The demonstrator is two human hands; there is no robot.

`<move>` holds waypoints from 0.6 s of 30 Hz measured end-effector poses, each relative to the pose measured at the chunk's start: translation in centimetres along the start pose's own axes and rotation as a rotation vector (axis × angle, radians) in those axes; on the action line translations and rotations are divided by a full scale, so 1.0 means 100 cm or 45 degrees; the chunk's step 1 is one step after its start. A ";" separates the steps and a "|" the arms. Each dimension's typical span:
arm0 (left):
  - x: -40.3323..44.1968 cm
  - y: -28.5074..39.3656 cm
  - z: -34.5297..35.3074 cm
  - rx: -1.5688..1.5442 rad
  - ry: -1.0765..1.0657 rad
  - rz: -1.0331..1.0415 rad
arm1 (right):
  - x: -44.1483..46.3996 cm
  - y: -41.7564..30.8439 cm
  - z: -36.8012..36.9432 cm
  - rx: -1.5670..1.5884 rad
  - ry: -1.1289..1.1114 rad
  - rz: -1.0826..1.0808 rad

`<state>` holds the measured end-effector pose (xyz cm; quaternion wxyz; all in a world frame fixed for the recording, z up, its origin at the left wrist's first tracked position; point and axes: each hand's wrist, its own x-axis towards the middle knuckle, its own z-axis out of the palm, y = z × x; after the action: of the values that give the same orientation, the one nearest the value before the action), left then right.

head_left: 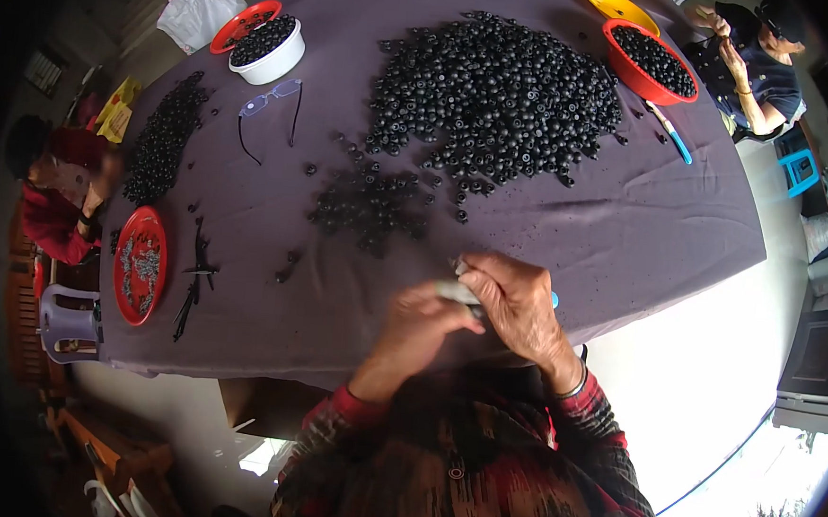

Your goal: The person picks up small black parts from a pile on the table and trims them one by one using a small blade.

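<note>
My left hand is blurred, its fingers closed together near the table's front edge. A pale wrapping shows around its fingertips, and whatever they pinch is too small and dark to name. My right hand is closed and touches the left fingertips. A blue end of a handled tool sticks out beside its palm; the rest is hidden in the grip. Just beyond my hands lies a small loose group of round black parts, with a large heap of the same hollow parts behind it.
A purple cloth covers the table. Around are a red bowl, white tub, red plate, eyeglasses, blue-handled tool and black strips. People sit at the left and right.
</note>
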<state>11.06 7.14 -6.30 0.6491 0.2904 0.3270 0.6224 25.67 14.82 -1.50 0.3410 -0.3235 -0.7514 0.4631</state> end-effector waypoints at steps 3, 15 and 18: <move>0.003 0.006 0.005 -0.219 0.036 0.082 | -0.005 0.002 -0.011 0.065 0.067 -0.035; 0.009 0.017 -0.005 -0.301 -0.003 -0.063 | 0.004 -0.004 -0.011 0.675 -0.259 0.136; 0.006 0.011 -0.008 -0.349 0.001 -0.109 | 0.004 -0.002 -0.002 0.846 -0.328 0.296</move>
<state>9.79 7.75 -5.98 0.7084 0.1844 0.2513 0.6333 25.57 15.21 -1.15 0.2753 -0.2173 -0.5551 0.7543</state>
